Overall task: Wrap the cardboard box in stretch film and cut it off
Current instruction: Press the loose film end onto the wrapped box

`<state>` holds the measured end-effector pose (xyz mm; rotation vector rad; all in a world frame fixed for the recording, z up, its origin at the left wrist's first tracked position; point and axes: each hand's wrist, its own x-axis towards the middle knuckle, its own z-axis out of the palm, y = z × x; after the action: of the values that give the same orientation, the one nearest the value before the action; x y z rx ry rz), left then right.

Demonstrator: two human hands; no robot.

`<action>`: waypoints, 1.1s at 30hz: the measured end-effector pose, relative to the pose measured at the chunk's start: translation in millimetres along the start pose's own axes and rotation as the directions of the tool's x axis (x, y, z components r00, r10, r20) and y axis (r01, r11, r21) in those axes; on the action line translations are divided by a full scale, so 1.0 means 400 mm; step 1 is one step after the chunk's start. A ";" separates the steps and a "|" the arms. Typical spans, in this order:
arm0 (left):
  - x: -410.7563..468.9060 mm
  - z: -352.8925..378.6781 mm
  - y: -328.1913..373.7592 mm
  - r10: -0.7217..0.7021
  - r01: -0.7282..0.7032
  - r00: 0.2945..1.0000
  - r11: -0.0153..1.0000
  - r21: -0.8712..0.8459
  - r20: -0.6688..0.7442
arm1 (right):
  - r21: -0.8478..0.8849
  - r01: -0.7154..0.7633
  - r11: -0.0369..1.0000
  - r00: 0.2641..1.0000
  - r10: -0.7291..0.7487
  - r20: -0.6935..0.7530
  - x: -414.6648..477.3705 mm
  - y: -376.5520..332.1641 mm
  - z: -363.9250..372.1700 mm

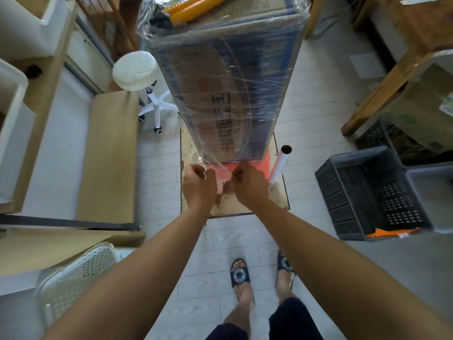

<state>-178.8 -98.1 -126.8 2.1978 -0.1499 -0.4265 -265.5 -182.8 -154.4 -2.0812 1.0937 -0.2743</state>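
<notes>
A tall cardboard box [228,89] covered in clear stretch film stands on a red stool [266,159] over a flat board on the floor. A strip of stretch film [217,168] runs from the box's lower front edge down to my hands. My left hand [198,184] and my right hand [248,184] are both closed on that film, a little apart, just below the box. The film roll [280,163] stands upright on the board, to the right of my right hand and apart from it.
A white wheeled stool [136,69] stands left of the box. Dark plastic crates [367,192] sit at the right beside a wooden table leg [382,89]. Cardboard sheets and a white perforated basket [81,268] lie at the left. My feet in sandals stand on the tiled floor.
</notes>
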 end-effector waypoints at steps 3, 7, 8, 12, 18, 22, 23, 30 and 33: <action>0.029 -0.004 -0.023 -0.087 0.087 0.995 0.996 -0.007 0.038 | 0.025 -0.014 1.000 1.000 0.014 0.015 -0.012 0.010 -0.007; 0.041 0.022 -0.021 -0.064 0.030 0.953 0.992 0.119 0.297 | 0.088 -0.049 0.995 0.999 0.047 0.025 -0.020 0.027 -0.011; 0.042 0.031 -0.014 -0.047 0.000 0.945 0.989 0.145 0.324 | 0.092 -0.048 0.995 0.999 0.046 0.023 -0.020 0.030 -0.012; 0.053 0.069 0.009 -0.008 -0.080 0.952 0.958 0.274 0.307 | 0.054 -0.041 0.998 0.999 0.040 0.014 -0.017 0.051 -0.016; 0.035 0.090 0.025 0.047 -0.165 0.946 0.921 0.353 0.320 | 0.012 -0.088 0.996 0.996 0.088 0.029 -0.018 0.101 -0.019; -0.010 0.102 0.049 0.070 -0.165 0.926 0.959 0.231 0.371 | 0.105 -0.146 0.984 0.982 0.131 0.140 -0.020 0.109 -0.022; -0.022 0.105 0.057 0.076 -0.164 0.922 0.965 0.205 0.380 | 0.139 -0.146 0.979 0.976 0.120 0.183 -0.021 0.106 -0.020; -0.015 0.071 0.086 -0.046 0.034 0.899 0.999 0.037 0.436 | 0.253 -0.176 0.951 0.982 0.154 0.107 0.000 0.055 -0.010; -0.006 0.055 0.088 -0.028 0.002 0.889 0.998 0.057 0.457 | 0.222 -0.186 0.957 0.982 0.179 0.053 0.022 0.047 -0.002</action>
<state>-187.2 -135.4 -111.0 2.1156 -0.4047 -0.9589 -272.2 -196.5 -168.4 -1.7656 1.1701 -0.2601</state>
